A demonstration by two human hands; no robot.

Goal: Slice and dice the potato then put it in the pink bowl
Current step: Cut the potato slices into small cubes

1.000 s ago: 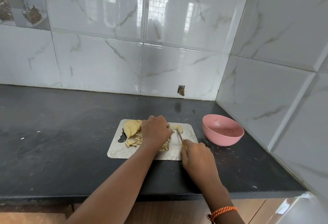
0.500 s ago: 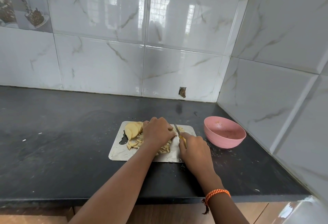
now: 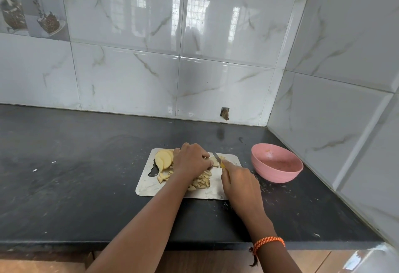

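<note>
Matte black counter [image 3: 86,175], steel board [image 3: 149,186], round pink bowl [image 3: 278,169], diced potato [image 3: 201,181]

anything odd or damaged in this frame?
Yes: a broken hole in the wall tile just above the countertop, behind the cutting board. Pale scraps lie scattered on the counter. Nothing is spilled.

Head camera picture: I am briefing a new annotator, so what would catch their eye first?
Likely the pink bowl, bright on the dark counter at the right near the tiled corner. Next, the two hands on the cutting board: the left hand holds potato pieces, the right hand grips the knife.
</note>
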